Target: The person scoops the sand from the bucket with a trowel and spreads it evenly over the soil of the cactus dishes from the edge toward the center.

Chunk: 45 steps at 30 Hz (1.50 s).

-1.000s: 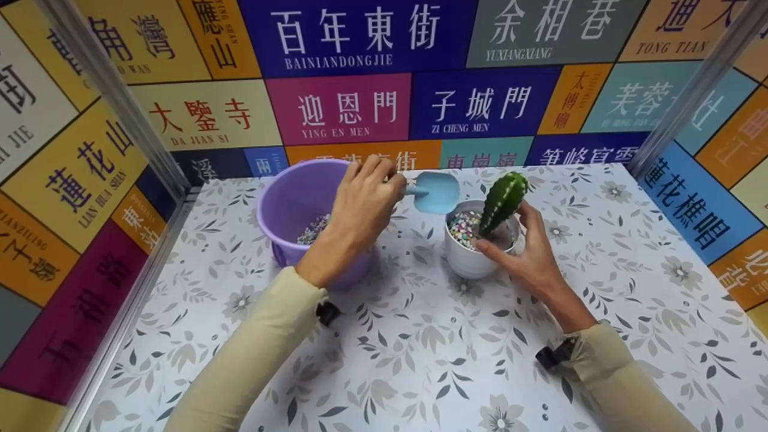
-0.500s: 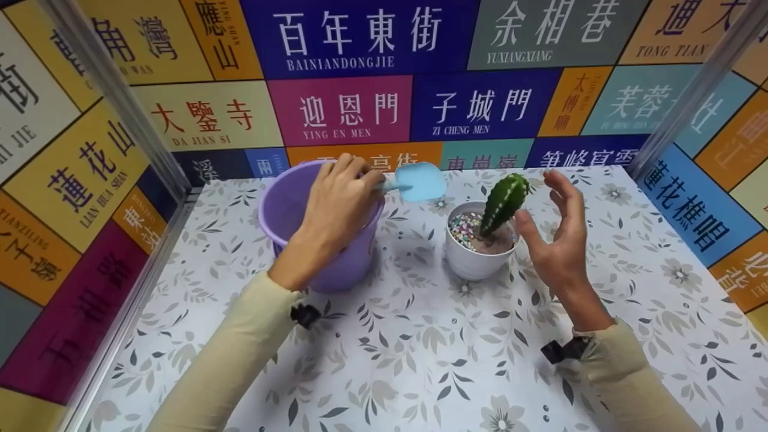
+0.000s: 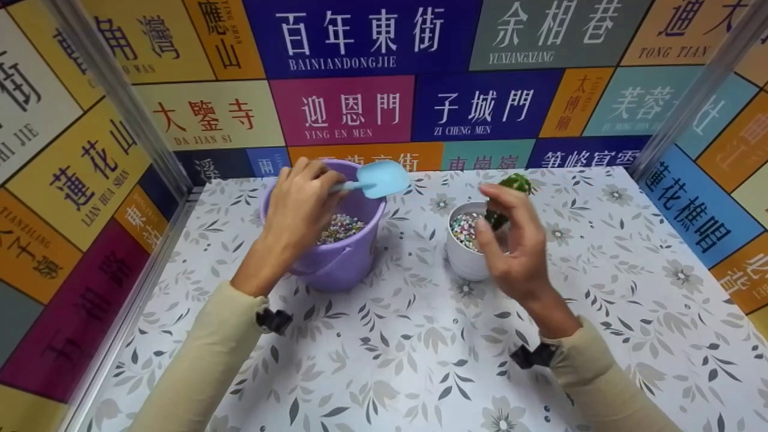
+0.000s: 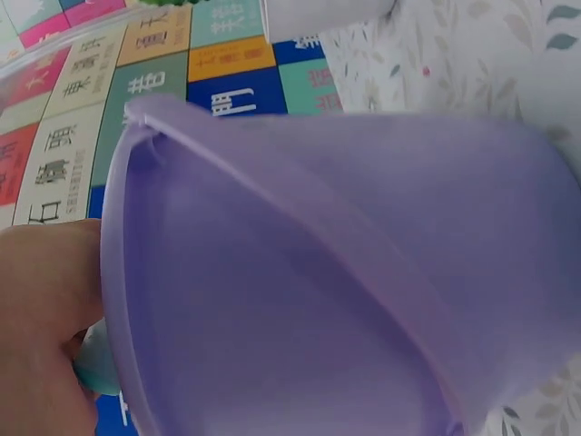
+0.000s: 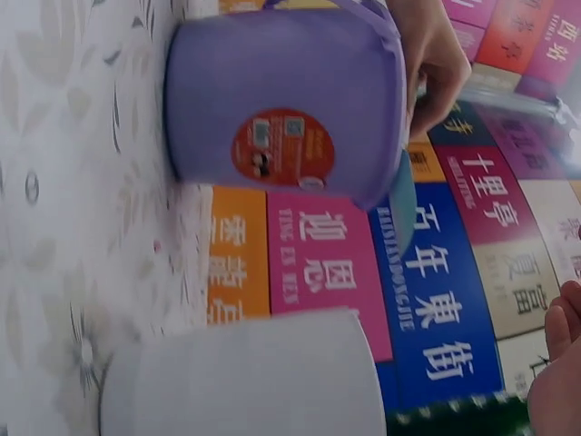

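My left hand holds a light blue toy shovel by its handle above the purple bucket. The shovel's blade points right, over the far right rim. Small multicoloured pebbles lie inside the bucket. In the left wrist view the bucket's wall hides most of the shovel. My right hand hovers with thumb and fingers apart in front of the cactus, covering its lower part. The cactus stands in a white pot, with pebbles on its left side.
A white tablecloth with grey leaves and flowers covers the table. Behind it rises a wall of coloured panels with Chinese lettering, with metal posts at both corners. An orange sticker is on the bucket's side.
My left hand has moved left with the shovel, back over the bucket. My right hand let go of the pot, drew away to the right, then came back in front of the cactus.
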Motion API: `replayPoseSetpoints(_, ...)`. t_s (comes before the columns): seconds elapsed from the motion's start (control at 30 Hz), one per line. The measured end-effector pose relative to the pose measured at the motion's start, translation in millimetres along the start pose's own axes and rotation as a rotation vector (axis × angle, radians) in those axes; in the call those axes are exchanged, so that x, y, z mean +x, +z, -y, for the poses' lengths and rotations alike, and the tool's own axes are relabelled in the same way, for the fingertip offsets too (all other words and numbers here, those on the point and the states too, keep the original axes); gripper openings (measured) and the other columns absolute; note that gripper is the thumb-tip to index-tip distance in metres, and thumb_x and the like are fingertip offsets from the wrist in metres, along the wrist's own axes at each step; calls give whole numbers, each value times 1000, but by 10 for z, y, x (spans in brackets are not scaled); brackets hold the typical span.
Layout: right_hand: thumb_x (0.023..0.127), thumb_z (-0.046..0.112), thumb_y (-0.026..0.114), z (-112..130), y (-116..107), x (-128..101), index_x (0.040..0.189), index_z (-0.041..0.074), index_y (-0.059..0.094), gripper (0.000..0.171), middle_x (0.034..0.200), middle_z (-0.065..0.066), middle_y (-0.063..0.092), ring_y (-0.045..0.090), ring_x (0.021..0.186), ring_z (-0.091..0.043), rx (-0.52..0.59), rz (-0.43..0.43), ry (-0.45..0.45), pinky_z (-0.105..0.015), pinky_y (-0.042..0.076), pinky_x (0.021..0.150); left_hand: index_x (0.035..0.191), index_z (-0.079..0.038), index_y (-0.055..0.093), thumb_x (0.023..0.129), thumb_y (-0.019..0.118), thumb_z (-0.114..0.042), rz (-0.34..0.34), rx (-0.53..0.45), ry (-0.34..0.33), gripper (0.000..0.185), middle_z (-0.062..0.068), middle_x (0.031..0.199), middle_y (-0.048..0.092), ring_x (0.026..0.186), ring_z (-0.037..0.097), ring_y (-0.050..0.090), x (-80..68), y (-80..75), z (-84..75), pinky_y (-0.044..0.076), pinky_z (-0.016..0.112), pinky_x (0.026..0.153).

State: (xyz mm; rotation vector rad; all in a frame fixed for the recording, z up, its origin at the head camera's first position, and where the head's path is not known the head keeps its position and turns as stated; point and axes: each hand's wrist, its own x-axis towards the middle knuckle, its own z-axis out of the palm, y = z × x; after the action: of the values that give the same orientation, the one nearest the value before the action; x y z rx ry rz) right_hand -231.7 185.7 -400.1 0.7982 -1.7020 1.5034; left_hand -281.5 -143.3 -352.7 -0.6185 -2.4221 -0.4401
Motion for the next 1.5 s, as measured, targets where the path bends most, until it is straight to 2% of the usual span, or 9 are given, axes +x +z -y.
replayPoseSetpoints(0.17, 94, -12, 64, -108, 274, -24, 137, -8, 64, 43, 139, -26, 64, 62, 132, -31, 45, 65, 47, -39, 54, 113, 113, -9, 82, 102, 78, -25, -5, 17, -18, 21, 9, 109, 76, 101, 32, 61, -67, -69, 123, 42, 47, 80)
replayPoseSetpoints(0.4, 101, -6, 63, -256, 593, 12, 144, -3, 61, 43, 145, -19, 60, 58, 138, -31, 99, 155, 200, -41, 53, 115, 114, -8, 81, 101, 78, -25, 6, 26, -42, 22, 11, 108, 76, 99, 35, 60, -177, -145, 257, 44, 48, 82)
replayPoseSetpoints(0.57, 107, 10, 64, -353, 767, 48, 153, 5, 54, 48, 154, -11, 56, 55, 144, -21, 21, 280, 294, -44, 52, 118, 115, -8, 81, 102, 76, -26, 24, 35, -53, 23, 12, 109, 76, 100, 35, 61, -232, -190, 306, 45, 48, 83)
replayPoseSetpoints(0.73, 110, 22, 63, -437, 915, 83, 159, 9, 49, 53, 160, -9, 52, 52, 148, -22, -7, 369, 360, -46, 50, 120, 115, -7, 82, 100, 79, -25, 20, 48, -57, 23, 13, 108, 76, 99, 35, 61, -271, -228, 345, 46, 49, 83)
replayPoseSetpoints(1.0, 112, 25, 60, -507, 1094, 93, 161, 5, 45, 56, 163, -12, 49, 53, 148, -24, 23, 384, 395, -38, 52, 118, 113, -7, 81, 99, 81, -25, 62, 62, -75, 24, 14, 108, 76, 104, 36, 63, -298, -279, 388, 50, 53, 90)
replayPoseSetpoints(1.23, 112, 23, 59, -581, 1145, 78, 164, 10, 41, 57, 168, -8, 44, 48, 155, -27, 100, 400, 489, -45, 49, 120, 114, -4, 82, 96, 83, -20, 134, 66, -121, 24, 16, 109, 76, 104, 37, 63, -305, -294, 424, 50, 54, 95)
replayPoseSetpoints(1.5, 107, 15, 59, -600, 1227, 124, 166, 13, 41, 61, 170, -9, 44, 49, 155, -26, 162, 368, 536, -43, 50, 120, 113, -5, 82, 95, 85, -20, 266, 92, -175, 23, 17, 111, 78, 109, 39, 66, -210, -294, 408, 51, 56, 96)
